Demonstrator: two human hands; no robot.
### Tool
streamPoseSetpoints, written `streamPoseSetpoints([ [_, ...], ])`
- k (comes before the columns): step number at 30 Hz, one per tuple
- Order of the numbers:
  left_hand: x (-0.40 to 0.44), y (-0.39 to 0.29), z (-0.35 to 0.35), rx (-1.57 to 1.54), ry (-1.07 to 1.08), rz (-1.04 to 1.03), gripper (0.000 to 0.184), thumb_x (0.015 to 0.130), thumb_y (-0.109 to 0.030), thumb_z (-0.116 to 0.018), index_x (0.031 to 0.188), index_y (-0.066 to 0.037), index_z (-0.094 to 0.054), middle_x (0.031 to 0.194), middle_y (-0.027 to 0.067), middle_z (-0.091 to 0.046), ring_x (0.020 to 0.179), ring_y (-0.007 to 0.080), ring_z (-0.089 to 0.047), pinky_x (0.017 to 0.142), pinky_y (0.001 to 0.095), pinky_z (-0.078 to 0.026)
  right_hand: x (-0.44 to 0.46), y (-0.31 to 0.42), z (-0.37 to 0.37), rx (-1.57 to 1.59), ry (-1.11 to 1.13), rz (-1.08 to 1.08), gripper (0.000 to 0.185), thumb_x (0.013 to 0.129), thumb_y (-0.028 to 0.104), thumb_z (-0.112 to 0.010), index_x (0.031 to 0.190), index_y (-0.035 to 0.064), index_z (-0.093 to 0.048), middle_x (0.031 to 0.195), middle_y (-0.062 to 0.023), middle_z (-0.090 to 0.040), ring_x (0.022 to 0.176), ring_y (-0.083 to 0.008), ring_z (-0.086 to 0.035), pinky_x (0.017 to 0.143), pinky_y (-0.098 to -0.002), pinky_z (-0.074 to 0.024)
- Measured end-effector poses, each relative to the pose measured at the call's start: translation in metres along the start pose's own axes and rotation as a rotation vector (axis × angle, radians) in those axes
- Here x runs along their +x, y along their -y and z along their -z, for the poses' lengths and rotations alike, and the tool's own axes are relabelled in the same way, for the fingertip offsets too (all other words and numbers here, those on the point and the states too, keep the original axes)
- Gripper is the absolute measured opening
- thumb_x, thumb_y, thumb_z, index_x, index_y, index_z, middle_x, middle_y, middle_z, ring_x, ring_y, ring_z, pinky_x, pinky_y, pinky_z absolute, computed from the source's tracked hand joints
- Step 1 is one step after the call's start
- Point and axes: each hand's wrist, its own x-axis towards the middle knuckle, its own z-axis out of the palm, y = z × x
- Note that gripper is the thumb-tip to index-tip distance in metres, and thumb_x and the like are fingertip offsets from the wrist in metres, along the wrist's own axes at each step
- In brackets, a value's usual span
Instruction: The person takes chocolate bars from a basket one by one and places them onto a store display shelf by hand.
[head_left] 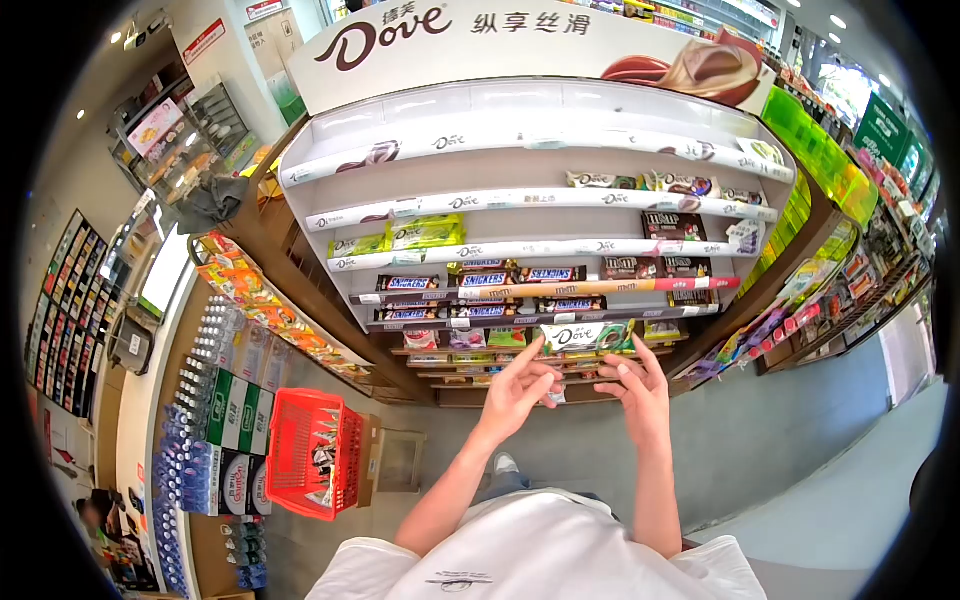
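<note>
A Dove chocolate bar (pixel 576 338) in a white and green wrapper is held level in front of the shelves, its printed front facing me. My left hand (pixel 520 388) pinches its left end with the fingertips. At the other end, the fingertips of my right hand (pixel 638 384) grip the green corner. Something small and pale shows below my left fingers, too small to make out. Behind the bar, Snickers bars (pixel 409 283) lie on the lower shelves, and brown M&M's packs (pixel 672 226) stand to the right.
A red shopping basket (pixel 285 455) with several packs inside stands at the left, beside bottled drinks (pixel 190 400). Orange snack bags (pixel 270 310) hang on the display's left side. Green packs (pixel 428 232) and more Dove bars (pixel 683 184) sit on the middle shelves.
</note>
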Motion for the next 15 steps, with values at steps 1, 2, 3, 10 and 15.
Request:
streamPoseSetpoints([
  [1,0.004,-0.001,0.004,-0.011,0.000,-0.003,0.059,0.090,-0.006,-0.054,0.142,-0.003,-0.025,0.097,0.0121,-0.061,0.082,0.0173,-0.062,0.062,0.0262,-0.052,0.004,0.003,-0.008,-0.012,0.000,0.001,0.053,0.088,0.002,-0.053,0.137,0.0044,-0.033,0.107,-0.0199,-0.059,0.092,-0.0252,-0.062,0.073,-0.0376,-0.0560],
  [2,0.008,-0.003,0.008,-0.008,0.024,-0.016,0.061,0.090,-0.005,-0.054,0.143,-0.005,-0.023,0.095,0.0126,-0.061,0.081,0.0174,-0.062,0.063,0.0277,-0.053,0.009,0.006,-0.015,-0.004,0.016,-0.004,0.055,0.088,0.002,-0.052,0.139,0.0054,-0.031,0.107,-0.0200,-0.059,0.092,-0.0252,-0.062,0.072,-0.0377,-0.0561],
  [3,0.010,-0.006,0.011,-0.007,0.048,-0.027,0.063,0.089,-0.004,-0.053,0.143,-0.007,-0.021,0.093,0.0131,-0.062,0.080,0.0174,-0.061,0.064,0.0292,-0.054,0.012,0.006,-0.021,0.002,0.030,-0.011,0.057,0.088,0.002,-0.052,0.140,0.0065,-0.029,0.106,-0.0201,-0.059,0.092,-0.0252,-0.062,0.071,-0.0378,-0.0562],
  [10,0.023,-0.014,0.030,0.037,0.054,0.006,0.075,0.088,-0.006,-0.057,0.146,-0.014,-0.011,0.090,0.0092,-0.062,0.076,0.0133,-0.062,0.063,0.0247,-0.051,0.033,-0.004,-0.043,0.014,0.094,-0.077,0.069,0.088,0.000,-0.051,0.145,0.0121,-0.014,0.094,-0.0162,-0.062,0.084,-0.0220,-0.063,0.067,-0.0361,-0.0557],
  [15,0.042,-0.037,0.021,0.187,0.090,0.098,0.080,0.087,-0.002,-0.057,0.147,-0.015,-0.006,0.085,0.0077,-0.063,0.067,0.0149,-0.063,0.054,0.0254,-0.052,0.050,0.010,-0.044,-0.069,0.065,-0.040,0.072,0.087,-0.002,-0.053,0.145,0.0110,-0.013,0.080,-0.0099,-0.061,0.072,-0.0153,-0.060,0.065,-0.0344,-0.0553],
])
